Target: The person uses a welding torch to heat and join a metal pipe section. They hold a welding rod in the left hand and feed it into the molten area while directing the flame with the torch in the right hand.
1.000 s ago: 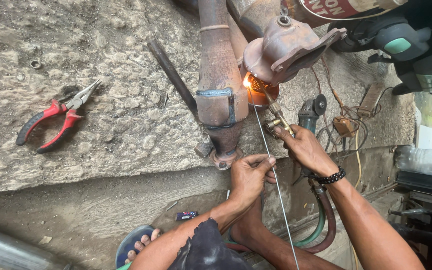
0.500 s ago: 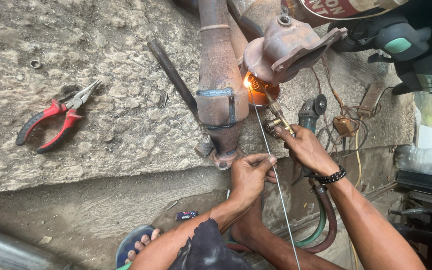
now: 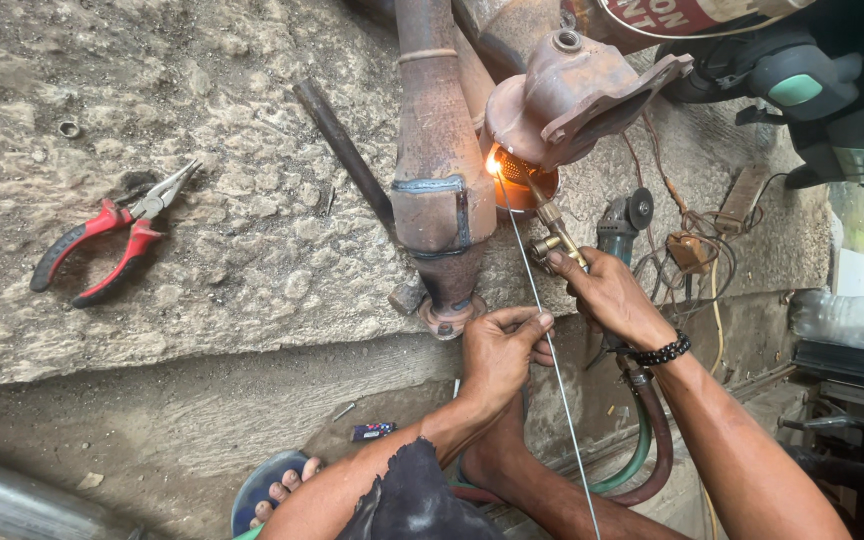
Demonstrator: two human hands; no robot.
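Note:
A rusty exhaust pipe section (image 3: 439, 170) lies on a rough concrete ledge (image 3: 212, 250), next to a rusty flanged exhaust part (image 3: 577, 95). A bright orange flame glows at the joint (image 3: 500, 168) between them. My right hand (image 3: 602, 295), with a black bead bracelet, grips a brass gas torch (image 3: 552, 225) aimed at the glow. My left hand (image 3: 497, 350) pinches a thin metal filler rod (image 3: 552, 370) whose tip reaches the flame.
Red-handled pliers (image 3: 102, 240) lie on the ledge at left. A dark metal bar (image 3: 342, 150) rests beside the pipe. An angle grinder (image 3: 620, 222), tangled wires (image 3: 692, 250) and torch hoses (image 3: 652, 450) sit at right. My sandalled foot (image 3: 282, 490) is below.

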